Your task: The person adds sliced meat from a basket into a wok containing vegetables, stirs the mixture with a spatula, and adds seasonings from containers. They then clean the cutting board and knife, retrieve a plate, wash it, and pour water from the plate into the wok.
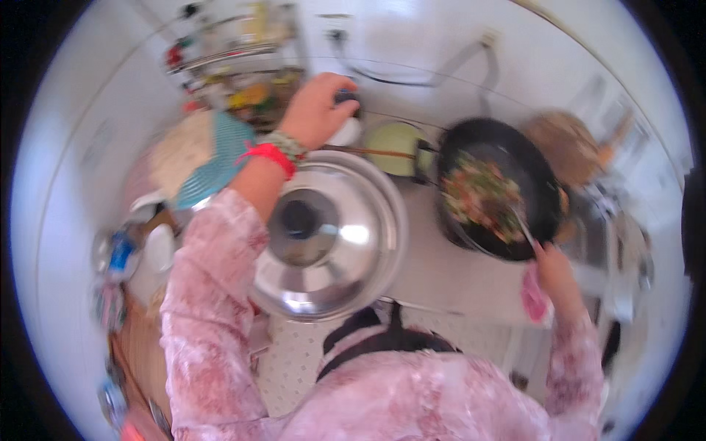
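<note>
My left hand (317, 113) reaches to the back of the counter, its thumb and fingers around a dark cap (346, 97). The container below the cap is mostly hidden and blurred. My right hand (556, 273) holds the handle of a metal spatula (524, 227), whose blade is in the food. Chopped green and reddish food (482, 190) lies in the left part of a black wok (532, 160). A pink cloth (534, 295) hangs beside my right hand. Under my left forearm stands a large round pan with a domed steel lid (350, 270) and a black knob (300, 219).
A pale green pot (391, 140) with a brown stick across it stands left of the wok. A rack (237, 58) holds bottles and jars at the back left. Cables (397, 82) run along the wall. A round wooden board (562, 143) leans at the right.
</note>
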